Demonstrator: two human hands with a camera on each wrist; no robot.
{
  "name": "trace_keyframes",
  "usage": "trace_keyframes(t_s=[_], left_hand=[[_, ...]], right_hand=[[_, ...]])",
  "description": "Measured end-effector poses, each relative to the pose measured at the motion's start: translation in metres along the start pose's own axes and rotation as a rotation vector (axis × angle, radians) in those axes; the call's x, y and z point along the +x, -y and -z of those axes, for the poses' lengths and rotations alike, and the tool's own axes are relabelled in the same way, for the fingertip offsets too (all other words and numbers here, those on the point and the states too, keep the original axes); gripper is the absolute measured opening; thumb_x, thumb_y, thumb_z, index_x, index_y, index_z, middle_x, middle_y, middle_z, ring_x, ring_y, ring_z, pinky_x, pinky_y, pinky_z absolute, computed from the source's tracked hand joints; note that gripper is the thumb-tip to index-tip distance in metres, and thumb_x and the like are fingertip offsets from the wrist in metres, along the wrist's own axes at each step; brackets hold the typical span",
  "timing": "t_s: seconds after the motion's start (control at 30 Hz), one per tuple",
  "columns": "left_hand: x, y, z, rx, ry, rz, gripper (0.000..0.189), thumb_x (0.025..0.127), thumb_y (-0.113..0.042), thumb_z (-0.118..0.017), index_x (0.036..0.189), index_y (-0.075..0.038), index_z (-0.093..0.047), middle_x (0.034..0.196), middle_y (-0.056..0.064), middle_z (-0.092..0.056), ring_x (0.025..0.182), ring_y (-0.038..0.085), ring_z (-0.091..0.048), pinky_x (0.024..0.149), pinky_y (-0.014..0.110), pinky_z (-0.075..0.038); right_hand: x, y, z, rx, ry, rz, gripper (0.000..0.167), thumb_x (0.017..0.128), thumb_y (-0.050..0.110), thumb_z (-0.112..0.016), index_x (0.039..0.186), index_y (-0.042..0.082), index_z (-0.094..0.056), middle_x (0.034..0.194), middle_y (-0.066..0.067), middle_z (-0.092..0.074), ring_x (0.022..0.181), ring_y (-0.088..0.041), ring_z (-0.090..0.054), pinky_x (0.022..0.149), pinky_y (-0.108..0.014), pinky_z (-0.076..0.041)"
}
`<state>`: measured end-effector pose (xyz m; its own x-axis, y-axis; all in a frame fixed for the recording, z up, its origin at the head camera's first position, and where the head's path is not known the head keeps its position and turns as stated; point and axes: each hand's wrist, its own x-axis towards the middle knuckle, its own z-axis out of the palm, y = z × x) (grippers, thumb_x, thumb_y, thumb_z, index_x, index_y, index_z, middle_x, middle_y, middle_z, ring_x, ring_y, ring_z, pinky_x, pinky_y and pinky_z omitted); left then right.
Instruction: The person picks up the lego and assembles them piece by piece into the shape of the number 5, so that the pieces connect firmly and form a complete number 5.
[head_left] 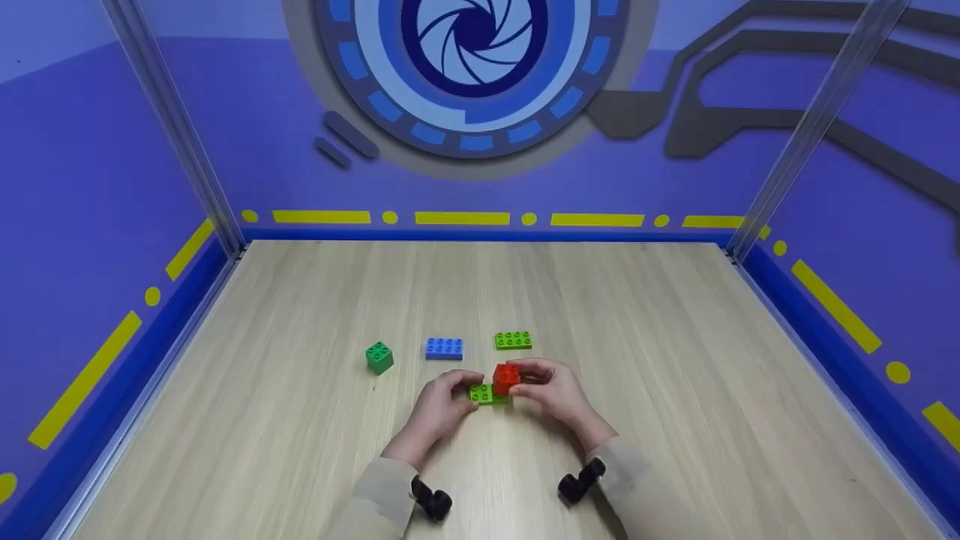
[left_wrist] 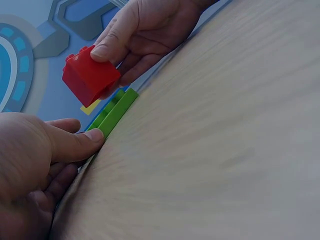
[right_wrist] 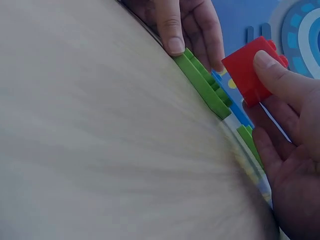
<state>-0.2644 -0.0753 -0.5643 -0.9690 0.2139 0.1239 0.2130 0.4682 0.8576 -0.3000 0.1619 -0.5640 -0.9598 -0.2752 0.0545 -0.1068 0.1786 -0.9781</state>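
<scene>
My right hand (head_left: 555, 390) pinches a red toy brick (head_left: 506, 378) between thumb and fingers. In the right wrist view the red brick (right_wrist: 250, 70) is held a little above a light green flat brick (right_wrist: 202, 84), with a gap between them. That light green flat brick (head_left: 481, 394) lies on the table, its left end pinched by my left hand (head_left: 439, 409). The left wrist view shows the left thumb (left_wrist: 80, 145) on the near side of the green brick (left_wrist: 117, 114). Part of its right half is hidden behind the red brick in the head view.
Beyond the hands, a blue flat brick (head_left: 444, 349) and a second light green flat brick (head_left: 514, 340) lie on the wooden table (head_left: 300, 450). A dark green cube-like brick (head_left: 379, 358) stands to their left. Blue-purple panels (head_left: 480, 187) wall the table at the back and sides.
</scene>
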Motion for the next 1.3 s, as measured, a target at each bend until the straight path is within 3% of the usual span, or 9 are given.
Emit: trace_keyframes(t_s=[0.47,1.0,1.3], left_hand=[[-0.0011,-0.0012,-0.0005,-0.009,-0.003,0.021,0.041,0.087,0.002,-0.077,0.126,-0.009,-0.071,0.129,0.010,-0.071,0.129,0.032,-0.061,0.113,0.052,-0.048],[0.0001,-0.0024,-0.0002,-0.020,0.001,0.037,0.040,0.087,0.003,-0.076,0.125,-0.008,-0.071,0.129,0.010,-0.071,0.129,0.033,-0.061,0.114,0.052,-0.047],[-0.0001,-0.0018,-0.0010,-0.021,0.003,0.053,0.040,0.087,0.003,-0.076,0.125,-0.008,-0.071,0.129,0.010,-0.071,0.130,0.033,-0.061,0.114,0.052,-0.047]], right_hand=[[-0.0015,0.0005,-0.0008,-0.012,0.051,0.012,0.045,0.082,0.006,-0.085,0.124,-0.002,-0.071,0.121,-0.020,-0.074,0.103,-0.015,-0.072,0.088,-0.018,-0.058],[0.0003,-0.0015,-0.0025,-0.067,0.055,0.033,0.042,0.082,0.007,-0.086,0.121,0.000,-0.073,0.119,-0.019,-0.075,0.104,-0.018,-0.072,0.088,-0.018,-0.057],[-0.0008,0.0016,-0.0041,-0.089,0.072,0.030,0.042,0.083,0.009,-0.085,0.122,0.002,-0.073,0.120,-0.018,-0.075,0.110,-0.026,-0.072,0.090,-0.017,-0.056]])
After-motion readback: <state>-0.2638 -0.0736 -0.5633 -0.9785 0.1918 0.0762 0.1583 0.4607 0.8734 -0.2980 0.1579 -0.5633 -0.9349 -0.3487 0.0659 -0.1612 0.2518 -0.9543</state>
